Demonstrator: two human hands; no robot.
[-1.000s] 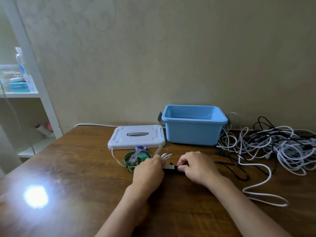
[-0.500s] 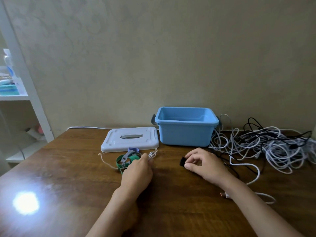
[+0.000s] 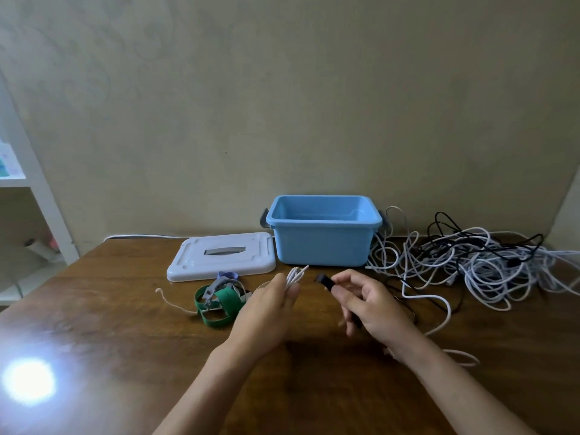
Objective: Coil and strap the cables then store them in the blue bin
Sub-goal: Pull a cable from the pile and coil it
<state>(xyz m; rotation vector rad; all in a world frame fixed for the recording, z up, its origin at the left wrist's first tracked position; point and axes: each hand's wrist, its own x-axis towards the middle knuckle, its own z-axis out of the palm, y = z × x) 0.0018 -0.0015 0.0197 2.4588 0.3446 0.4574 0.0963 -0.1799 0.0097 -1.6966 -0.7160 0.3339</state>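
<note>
My left hand grips a small bundle of folded white cable, whose loops stick out above my fingers. My right hand pinches a black strap between thumb and fingers, a short way right of the bundle. The open blue bin stands behind both hands, against the wall. A big tangle of white and black cables lies to the bin's right. Green, grey and purple straps lie in a heap left of my left hand.
The bin's white lid lies flat left of the bin. A loose white cable and a black one trail across the wooden table past my right wrist. A white shelf unit stands at the far left.
Both hands have lifted off the table. The right hand pulled the black strap away from the bundle to the right, and the left raised the white cable bundle clear of the straps.
</note>
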